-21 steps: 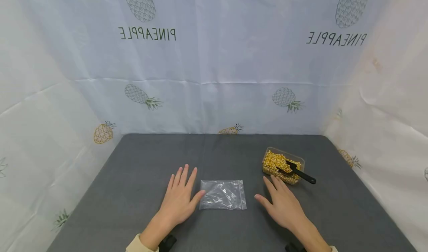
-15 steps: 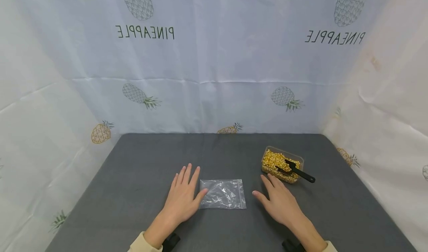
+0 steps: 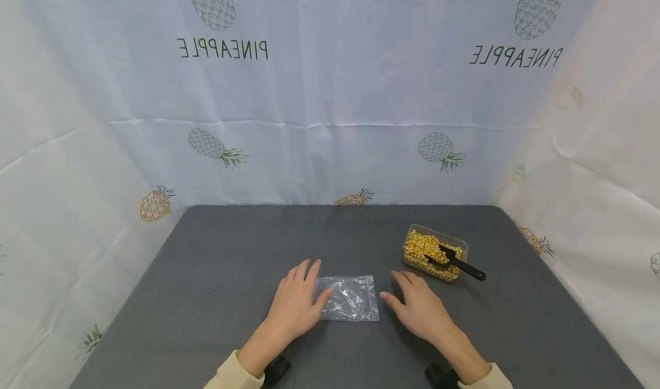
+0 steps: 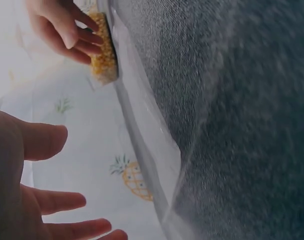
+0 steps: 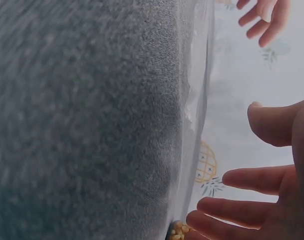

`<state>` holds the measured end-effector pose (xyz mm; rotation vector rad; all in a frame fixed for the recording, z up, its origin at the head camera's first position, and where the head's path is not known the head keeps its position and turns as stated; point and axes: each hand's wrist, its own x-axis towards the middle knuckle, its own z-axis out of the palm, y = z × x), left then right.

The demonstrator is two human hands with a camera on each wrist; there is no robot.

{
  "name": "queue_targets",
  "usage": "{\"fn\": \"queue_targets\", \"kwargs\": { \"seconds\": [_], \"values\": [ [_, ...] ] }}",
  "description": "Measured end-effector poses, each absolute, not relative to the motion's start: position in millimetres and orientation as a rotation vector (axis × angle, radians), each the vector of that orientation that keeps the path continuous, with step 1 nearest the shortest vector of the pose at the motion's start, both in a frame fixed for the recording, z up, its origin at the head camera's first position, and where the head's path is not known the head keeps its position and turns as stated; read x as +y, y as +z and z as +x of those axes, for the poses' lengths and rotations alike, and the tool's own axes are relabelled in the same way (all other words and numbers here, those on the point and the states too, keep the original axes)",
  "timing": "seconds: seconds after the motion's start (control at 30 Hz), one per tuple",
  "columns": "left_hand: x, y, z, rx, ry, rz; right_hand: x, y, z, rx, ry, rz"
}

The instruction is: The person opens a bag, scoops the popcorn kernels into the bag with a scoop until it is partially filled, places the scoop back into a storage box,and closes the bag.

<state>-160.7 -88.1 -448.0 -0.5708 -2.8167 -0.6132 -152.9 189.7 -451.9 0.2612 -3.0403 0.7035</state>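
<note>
A clear plastic zip bag (image 3: pixel 352 298) lies flat on the dark grey table, its zip edge toward the right. My left hand (image 3: pixel 296 304) hovers over the bag's left end, fingers spread and loosely bent, thumb overlapping the bag in the head view. Just off the zip edge is my right hand (image 3: pixel 420 309), thumb and fingers apart with nothing between them. The left wrist view shows the left fingers (image 4: pixel 67 201) above the bag (image 4: pixel 147 115). In the right wrist view, the right thumb (image 5: pixel 271 125) stands well apart from the other fingers.
Behind the right hand stands a clear container (image 3: pixel 411 257) of yellow corn kernels (image 3: pixel 424 244). A black scoop (image 3: pixel 466 270) rests in it, handle jutting over the right front rim. White pineapple-print cloth (image 3: pixel 330 91) hangs behind the grey table (image 3: pixel 232 251) and along both sides.
Both hands have moved inward toward the bag, the left one rightward over its left end and the right one leftward to its zip edge. Bag, container and scoop lie where they were.
</note>
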Motion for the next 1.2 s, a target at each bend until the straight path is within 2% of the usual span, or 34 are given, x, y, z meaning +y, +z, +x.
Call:
{"fn": "queue_targets", "kwargs": {
  "seconds": [1.2],
  "values": [
    [-62.9,-452.0,-161.8,-3.008,-0.641,-0.574,166.5,-463.6,-173.6,-3.0,0.777,0.295]
  ]
}}
